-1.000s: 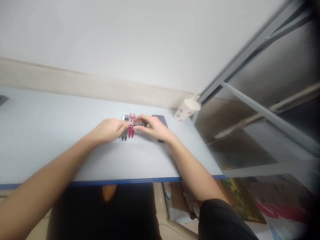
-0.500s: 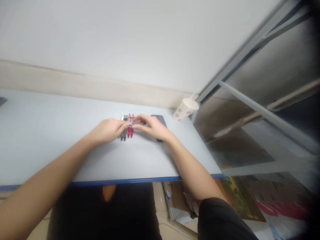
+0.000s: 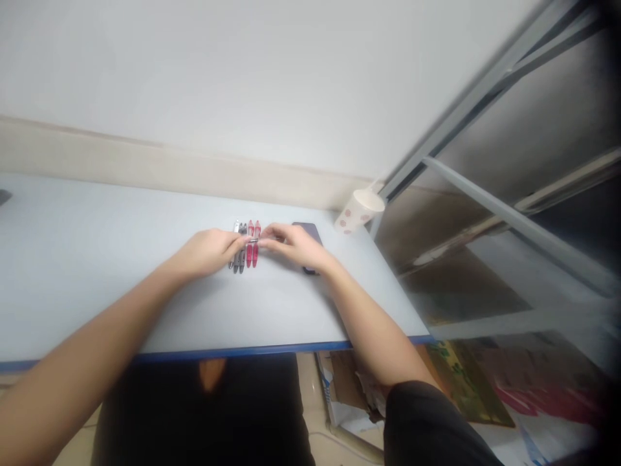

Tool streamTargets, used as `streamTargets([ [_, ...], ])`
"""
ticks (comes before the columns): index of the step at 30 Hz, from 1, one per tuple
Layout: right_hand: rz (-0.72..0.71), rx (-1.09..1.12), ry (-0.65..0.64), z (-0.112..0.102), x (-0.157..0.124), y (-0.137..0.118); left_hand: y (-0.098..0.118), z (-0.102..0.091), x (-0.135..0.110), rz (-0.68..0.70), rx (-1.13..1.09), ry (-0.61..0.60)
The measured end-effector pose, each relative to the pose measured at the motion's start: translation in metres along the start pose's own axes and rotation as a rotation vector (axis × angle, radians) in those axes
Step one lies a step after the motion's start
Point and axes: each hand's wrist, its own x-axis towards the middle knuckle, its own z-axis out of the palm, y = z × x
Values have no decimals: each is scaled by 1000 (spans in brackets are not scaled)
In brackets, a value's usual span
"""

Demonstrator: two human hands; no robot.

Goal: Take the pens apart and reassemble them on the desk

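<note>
My left hand (image 3: pixel 207 252) and my right hand (image 3: pixel 294 247) reach toward each other above the middle of a pale grey table (image 3: pixel 145 298). Their fingertips meet over several upright-lying pens (image 3: pixel 249 254), silver, black and red, side by side. A thin silver metal piece (image 3: pixel 254 241) lies crosswise over the pens, pinched between the fingertips of both hands. Its exact kind is too small to tell. Under my right hand's palm lies a dark smartphone (image 3: pixel 307 232), partly hidden.
A white paper cup with red dots (image 3: pixel 359 211) lies tilted near the table's far right corner. Grey metal frame bars (image 3: pixel 485 110) stand to the right. Cardboard and painted boards (image 3: pixel 460 382) lie on the floor below. A dark object (image 3: pixel 4 197) sits at the far left edge.
My right hand has moved left, closer to my left hand. Less of the silver piece shows between them. The camera view has shifted slightly.
</note>
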Motion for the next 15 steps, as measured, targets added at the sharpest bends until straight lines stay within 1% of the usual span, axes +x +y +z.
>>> streamTargets([
  [1, 19, 22, -23, 0, 1, 2, 0, 0, 0, -1, 0, 7],
  [3, 32, 113, -20, -1, 3, 7, 1, 0, -1, 0, -5, 18],
  [5, 12, 244, 30, -2, 6, 13, 3, 0, -3, 12, -42, 24],
  [8, -7, 442, 85, -3, 8, 20, 6, -2, -6, 49, -185, 5],
  [11, -12, 585, 115, -3, 9, 20, 6, -3, -7, 108, -308, -2],
  [15, -25, 739, 165, -1, 9, 16, 3, 0, -2, 211, -336, 44],
])
